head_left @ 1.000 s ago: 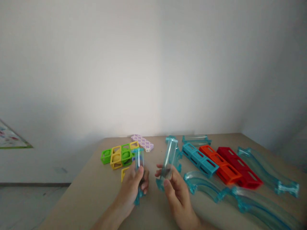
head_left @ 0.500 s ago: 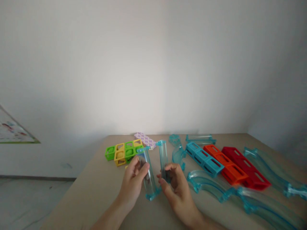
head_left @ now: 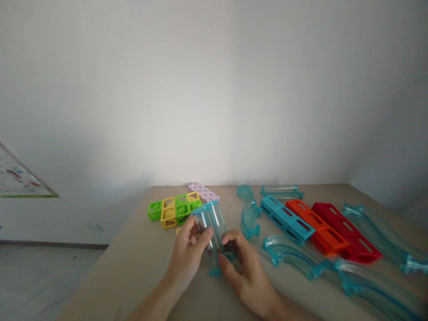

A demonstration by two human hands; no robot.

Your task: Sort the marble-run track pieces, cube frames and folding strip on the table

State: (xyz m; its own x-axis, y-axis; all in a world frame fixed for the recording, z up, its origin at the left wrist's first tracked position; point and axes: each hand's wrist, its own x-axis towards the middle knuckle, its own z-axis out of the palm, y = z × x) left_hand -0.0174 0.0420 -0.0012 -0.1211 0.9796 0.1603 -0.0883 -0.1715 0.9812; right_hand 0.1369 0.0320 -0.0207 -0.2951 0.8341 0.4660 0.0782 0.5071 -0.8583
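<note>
My left hand (head_left: 191, 243) is closed around a straight, clear blue track piece (head_left: 213, 263), its thumb lying along the front. In my right hand (head_left: 243, 267) is a second straight, clear blue track piece (head_left: 216, 218), pinched between thumb and fingers near its lower end. Both pieces are held side by side above the table, tilted, with their upper ends together; whether they are joined I cannot tell. Beyond my left hand stand green and yellow cube frames (head_left: 175, 210). A curved clear blue track piece (head_left: 249, 220) lies beyond my right hand.
On the right of the table (head_left: 133, 254) lie blue (head_left: 286, 218), orange (head_left: 317, 228) and red (head_left: 346, 232) block frames, with wavy clear blue tracks (head_left: 294, 256) nearer me. A purple patterned piece (head_left: 203, 192) rests at the back by the wall (head_left: 214, 102).
The two straight track pieces have come together from apart. The right one has tilted and its top has moved left towards the left one.
</note>
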